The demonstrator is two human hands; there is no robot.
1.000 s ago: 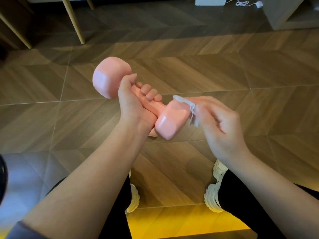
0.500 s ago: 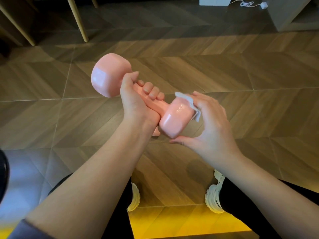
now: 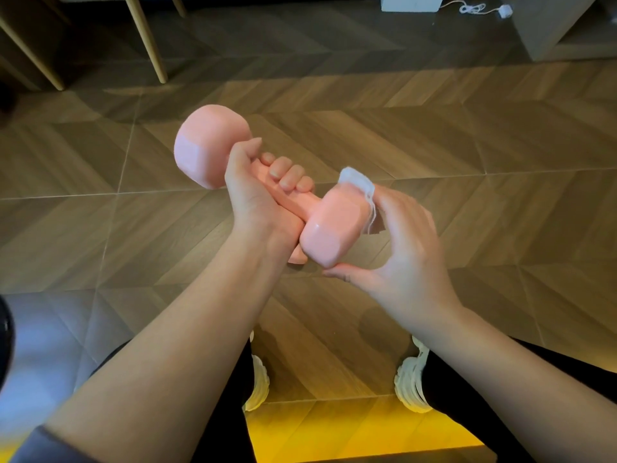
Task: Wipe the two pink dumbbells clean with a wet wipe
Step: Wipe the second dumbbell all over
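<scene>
dumbbells in view: i count one pink dumbbell (image 3: pixel 332 228), held up over the floor (image 3: pixel 467 145), slanting from upper left to lower right, between the two hands.
dumbbell heads: two; the far one is bare, the near one is partly wrapped.
left hand (image 3: pixel 253 192): fist closed round the handle, thumb up against the far head, four fingertips showing over the bar.
right hand (image 3: pixel 407 259): cupped round the near head, thumb lying under it, holding the wet wipe against its far side.
wet wipe (image 3: pixel 359 180): one, white, bunched over the top right edge of the near head, with a frayed edge hanging down.
shoes: two, white and chunky, the left shoe (image 3: pixel 258 382) and the right shoe (image 3: pixel 409 385), each half covered by a forearm or a dark trouser leg.
wooden legs (image 3: pixel 147 38): i count three at the top left, all cut off by the frame.
cable (image 3: pixel 474 9): one white lead with a plug, top right, beside a white box (image 3: pixel 412 2).
hidden: the handle under the left hand; the right fingers behind the near head.
hard to make out: a pink sliver (image 3: pixel 297 259) below the left wrist, i cannot tell what it is; a dark shape (image 3: pixel 5 345) at the left edge.
</scene>
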